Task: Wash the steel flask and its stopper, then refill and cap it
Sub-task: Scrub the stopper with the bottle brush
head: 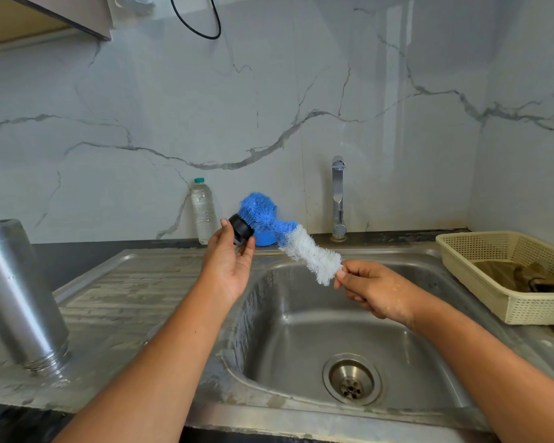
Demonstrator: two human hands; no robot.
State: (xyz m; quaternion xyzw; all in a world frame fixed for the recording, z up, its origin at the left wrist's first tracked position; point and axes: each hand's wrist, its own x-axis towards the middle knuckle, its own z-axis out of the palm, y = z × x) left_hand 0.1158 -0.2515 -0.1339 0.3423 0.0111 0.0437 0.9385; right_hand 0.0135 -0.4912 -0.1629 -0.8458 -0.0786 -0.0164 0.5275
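A: Sink (pixel 301 318) near. Flask (pixel 20 298) mouth-down on left drainboard (pixel 135 292). Wet steel, prob. slippery; wrap whole hand mid-body.
B: Stopper?
A: Right hand (pixel 371 290) pinches soft brush (pixel 288 238) end; farther, left hand (pixel 231 266) fingertips pinch stopper (pixel 242 230). Looks light, stiff.

We are in a home kitchen: a steel sink (pixel 333 314) with drainboard fills the lower frame, a tap (pixel 338 199) stands against a marble-veined backsplash (pixel 269 107), a cabinet (pixel 45 17) hangs upper left, above a dark counter (pixel 87 254).
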